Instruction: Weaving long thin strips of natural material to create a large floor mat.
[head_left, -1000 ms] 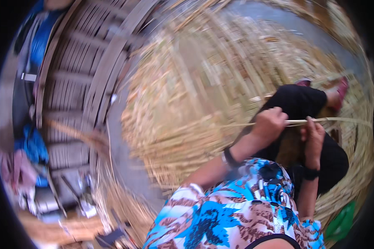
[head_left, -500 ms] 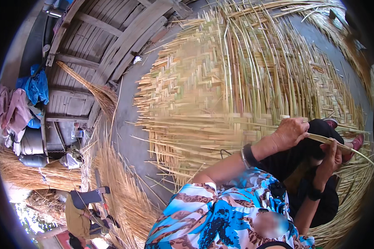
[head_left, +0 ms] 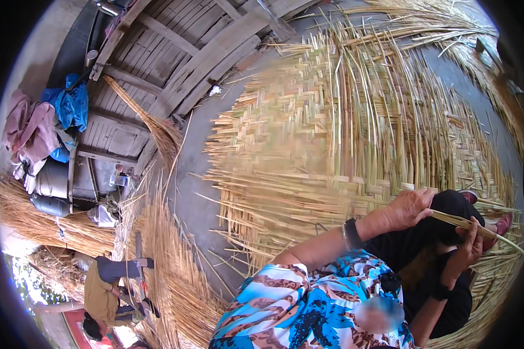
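Note:
My left hand (head_left: 406,208), with a metal band on its wrist, is closed on one end of a long pale reed strip (head_left: 448,218). Farther along the same strip, my right hand (head_left: 469,246), with a black band on the wrist, pinches it. The free end sticks out past the right fingers toward the right rim. Both hands are above my dark-trousered knees. Beside and beyond them spreads a large woven reed mat (head_left: 297,110), with loose long reeds lying over its weave and ragged ends along its left edge.
A wooden plank structure (head_left: 174,35) stands at the upper left, a straw broom (head_left: 142,119) against it. Reed bundles (head_left: 169,256) lie left of me. Another person (head_left: 102,291) sits at the lower left. Cloths and a blue plastic bag (head_left: 70,104) hang at the left.
The view has shifted, so the mat and surroundings appear farther right and lower. Both hands keep hold of the strip, which looks less arched than before.

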